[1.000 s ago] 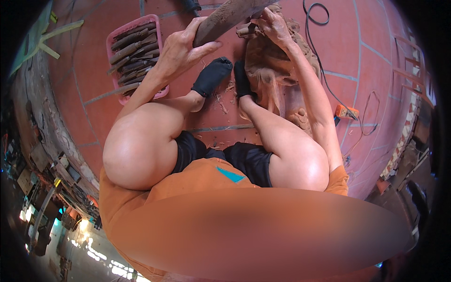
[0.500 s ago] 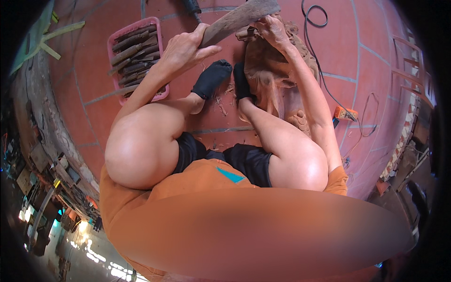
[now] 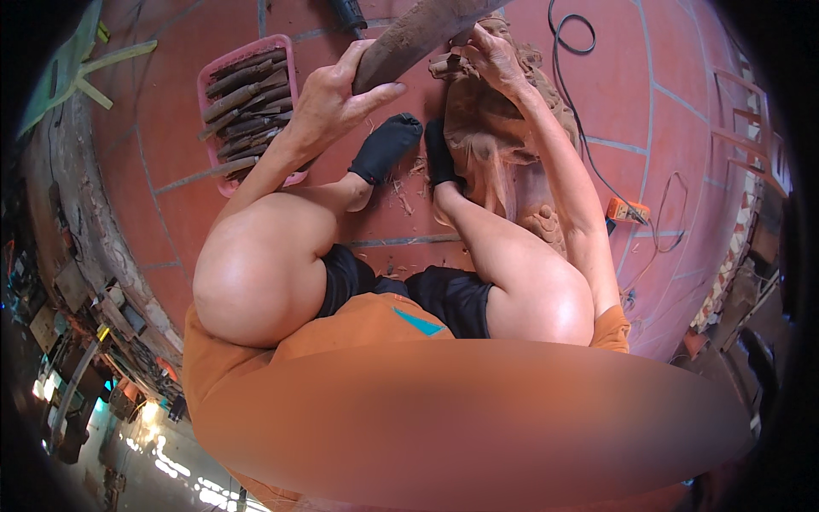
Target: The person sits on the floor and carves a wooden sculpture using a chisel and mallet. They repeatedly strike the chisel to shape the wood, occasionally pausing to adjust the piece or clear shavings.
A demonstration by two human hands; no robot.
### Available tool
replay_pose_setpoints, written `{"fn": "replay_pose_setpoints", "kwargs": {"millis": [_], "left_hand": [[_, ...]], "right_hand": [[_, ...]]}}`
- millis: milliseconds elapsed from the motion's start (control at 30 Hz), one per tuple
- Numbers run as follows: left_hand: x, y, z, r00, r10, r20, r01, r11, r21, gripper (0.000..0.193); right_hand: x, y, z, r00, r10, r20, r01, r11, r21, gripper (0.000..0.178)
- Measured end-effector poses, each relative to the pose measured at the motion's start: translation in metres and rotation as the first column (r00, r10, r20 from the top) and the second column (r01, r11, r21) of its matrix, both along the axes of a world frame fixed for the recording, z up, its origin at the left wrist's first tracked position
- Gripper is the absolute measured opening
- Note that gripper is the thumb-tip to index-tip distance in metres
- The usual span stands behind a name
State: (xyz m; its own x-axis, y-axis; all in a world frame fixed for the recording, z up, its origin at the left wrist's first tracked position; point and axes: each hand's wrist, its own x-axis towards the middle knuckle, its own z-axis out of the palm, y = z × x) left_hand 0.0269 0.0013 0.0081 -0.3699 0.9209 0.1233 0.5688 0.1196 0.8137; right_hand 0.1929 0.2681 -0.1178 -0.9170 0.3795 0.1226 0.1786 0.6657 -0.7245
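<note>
My left hand [image 3: 341, 96] is wrapped round one end of a thick, flat-sided wooden club [image 3: 418, 38], which slants up and to the right past the picture's top edge. Below the club's far part, my right hand [image 3: 493, 61] has its fingers bent together at the upper end of a carved wooden figure [image 3: 482, 119]. A short dark piece shows at those fingertips, but the club hides most of it, so its kind is unclear. The brown figure lies on the floor beside my right leg, with draped folds carved into it.
A pink plastic basket [image 3: 292, 64] of several wood-handled carving tools [image 3: 247, 94] stands left. A dark power tool [image 3: 348, 15] lies at the top. Black cable [image 3: 559, 94] runs right to an orange socket box [image 3: 627, 210]. Wood shavings [image 3: 403, 200] litter the tiles between my socked feet.
The club has risen and tilted, and now looks larger and reaches past the top edge. My left hand has shifted slightly with it. My right hand stays nearly in place by the figure.
</note>
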Motion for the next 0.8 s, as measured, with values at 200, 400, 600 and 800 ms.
{"fn": "replay_pose_setpoints", "kwargs": {"millis": [200,400,600,800], "left_hand": [[-0.005,-0.002,-0.001,0.973,-0.095,-0.212,0.013,0.933,-0.358,0.061],[-0.004,-0.001,0.000,0.999,0.003,-0.054,-0.010,0.990,-0.141,0.062],[-0.008,-0.003,-0.004,0.989,-0.054,-0.137,0.004,0.938,-0.347,0.060],[-0.004,-0.007,-0.001,0.999,0.038,-0.004,-0.037,0.967,-0.250,0.057]], "right_hand": [[-0.003,0.004,-0.003,0.998,0.060,-0.013,-0.058,0.993,0.100,0.028],[-0.001,-0.001,-0.004,0.999,0.028,0.022,-0.029,0.999,0.039,0.021],[-0.002,-0.001,-0.001,0.999,0.046,-0.013,-0.043,0.989,0.139,0.032],[-0.008,-0.006,-0.004,0.999,0.038,-0.024,-0.038,0.999,-0.015,0.028]]}}
